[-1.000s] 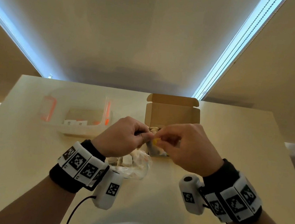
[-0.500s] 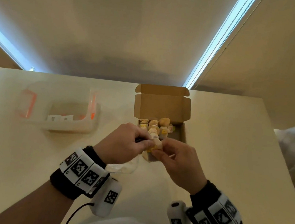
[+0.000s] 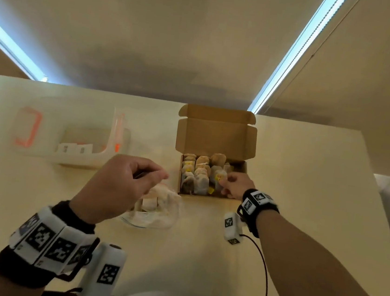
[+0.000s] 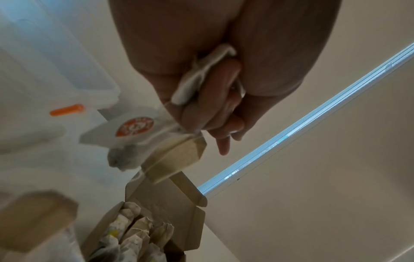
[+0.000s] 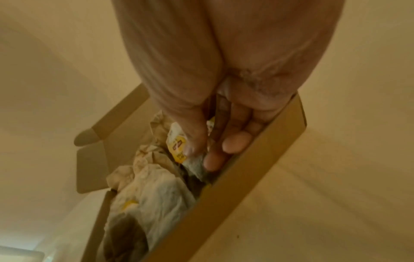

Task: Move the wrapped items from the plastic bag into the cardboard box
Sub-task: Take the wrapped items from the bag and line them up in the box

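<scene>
Two bare hands over one pale tabletop [image 3: 303,209], listed near to far.

Left hand [image 3: 116,187]: raised above the table's near centre, fingers curled; in the left wrist view the fingers [image 4: 215,99] pinch the gathered top of a clear crinkled plastic bag [image 3: 158,207]. Bag hangs from that grip with its lower part on the table, just left of the box's near corner. Contents: several wrapped items, pale and blurred; one shows a white tag with a round orange mark [image 4: 134,126].

Right hand [image 3: 236,185]: reaching into the near right part of the box. Thumb and fingers [image 5: 235,143] pinch one paper-wrapped tea bag with a yellow tag [image 5: 179,147], held upright against the box's right wall.

Small brown cardboard box [image 3: 241,169]: centre of the table, lid flap [image 3: 215,138] standing open at the far side. Interior holds rows of upright paper-wrapped tea bags [image 3: 198,175], packed touching one another, a few yellow tags showing; left and middle rows look full.

Translucent plastic storage tub with orange clips [image 3: 68,138]: far left of the table, well apart from the box. Contents cannot be told.
</scene>
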